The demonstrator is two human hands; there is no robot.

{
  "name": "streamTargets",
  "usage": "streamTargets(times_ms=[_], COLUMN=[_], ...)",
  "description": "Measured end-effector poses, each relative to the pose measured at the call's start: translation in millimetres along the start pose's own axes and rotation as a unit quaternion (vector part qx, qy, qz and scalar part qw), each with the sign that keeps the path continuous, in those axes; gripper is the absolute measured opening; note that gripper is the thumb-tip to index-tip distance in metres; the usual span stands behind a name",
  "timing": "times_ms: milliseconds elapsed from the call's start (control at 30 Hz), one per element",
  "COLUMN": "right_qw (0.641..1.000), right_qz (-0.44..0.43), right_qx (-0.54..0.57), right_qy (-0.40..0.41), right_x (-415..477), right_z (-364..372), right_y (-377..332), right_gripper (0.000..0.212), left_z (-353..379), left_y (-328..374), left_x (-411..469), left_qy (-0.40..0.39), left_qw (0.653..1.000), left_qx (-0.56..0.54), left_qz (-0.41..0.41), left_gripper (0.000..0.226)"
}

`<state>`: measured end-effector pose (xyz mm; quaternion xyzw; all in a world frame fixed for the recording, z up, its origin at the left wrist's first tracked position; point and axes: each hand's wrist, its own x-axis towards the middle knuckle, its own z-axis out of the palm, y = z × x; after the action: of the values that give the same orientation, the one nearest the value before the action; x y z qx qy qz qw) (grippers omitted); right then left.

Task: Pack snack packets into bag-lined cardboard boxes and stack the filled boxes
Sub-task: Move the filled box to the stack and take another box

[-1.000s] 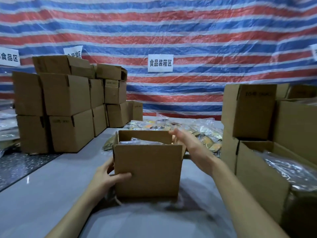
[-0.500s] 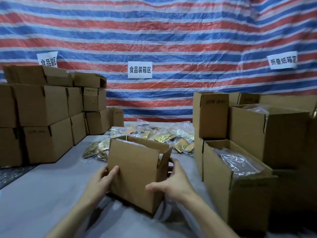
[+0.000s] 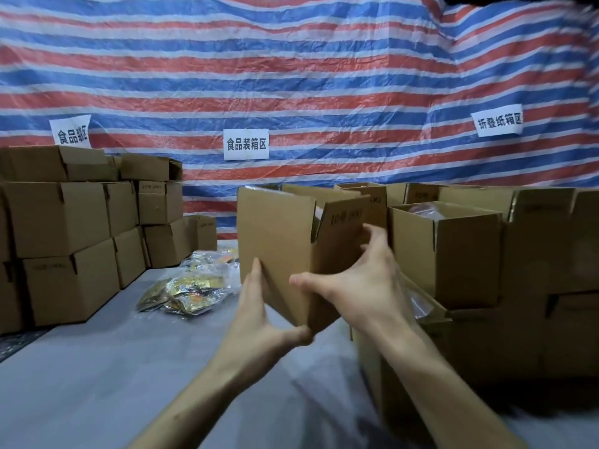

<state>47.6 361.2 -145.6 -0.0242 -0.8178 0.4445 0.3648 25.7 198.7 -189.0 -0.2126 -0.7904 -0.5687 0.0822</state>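
Backing grey table (image 3: 81,367) and box (image 3: 275,241), striped tarpaulin (image 3: 291,76).

Far behind the grip we see a red, white and blue striped tarpaulin (image 3: 291,76) hung as a wall. It carries three white paper signs: the middle sign (image 3: 246,144) up and slightly left of the grip, the left sign (image 3: 70,132) far to its left, and the right sign (image 3: 499,122) up to its right. Below and left of the grip we see a grey table sheet (image 3: 97,384), edged by dark speckled floor (image 3: 16,341).
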Motion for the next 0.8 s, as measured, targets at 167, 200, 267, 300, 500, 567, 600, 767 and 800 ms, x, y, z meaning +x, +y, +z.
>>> streamTargets(times_ms=[167, 200, 267, 300, 500, 567, 600, 767, 800], right_qw=[0.997, 0.995, 0.993, 0.992, 0.992, 0.994, 0.994, 0.993, 0.993], right_qz=[-0.018, -0.019, -0.022, -0.024, -0.019, -0.024, -0.028, -0.048, -0.047], right_qx=[-0.064, -0.076, -0.094, -0.099, -0.112, -0.102, -0.098, -0.094, -0.094], right_qy=[0.05, 0.056, 0.065, 0.068, 0.048, 0.042, 0.043, 0.058, 0.058], right_x=[4.6, 5.8, 9.0, 10.7, 16.5, 17.3, 17.5, 20.7, 21.4], right_z=[-48.1, -55.6, -68.4, -72.9, -90.8, -94.4, -95.6, -97.9, -97.6], right_y=[-16.4, -17.7, -17.8, -16.7, 1.6, 8.4, 11.2, 22.0, 24.2], right_gripper=[0.132, 0.131, 0.12, 0.111, 0.084, 0.081, 0.079, 0.075, 0.075], left_z=[37.1, 44.5, 59.8, 66.4, 93.6, 99.1, 101.8, 115.0, 118.1], left_y=[48.6, 55.1, 60.7, 61.0, 50.7, 47.0, 44.9, 33.4, 30.4], left_x=[7.7, 11.6, 21.9, 25.7, 34.8, 40.4, 43.2, 50.6, 51.0], left_qy=[0.022, 0.022, 0.008, 0.0, -0.017, -0.018, -0.022, -0.024, -0.018], left_qw=[0.998, 0.997, 0.992, 0.988, 0.985, 0.985, 0.985, 0.981, 0.98], left_qx=[-0.02, -0.038, -0.094, -0.117, -0.146, -0.14, -0.14, -0.159, -0.164], left_qz=[0.058, 0.066, 0.089, 0.097, 0.095, 0.1, 0.103, 0.11, 0.112], left_gripper=[0.155, 0.147, 0.116, 0.103, 0.095, 0.097, 0.098, 0.097, 0.096])
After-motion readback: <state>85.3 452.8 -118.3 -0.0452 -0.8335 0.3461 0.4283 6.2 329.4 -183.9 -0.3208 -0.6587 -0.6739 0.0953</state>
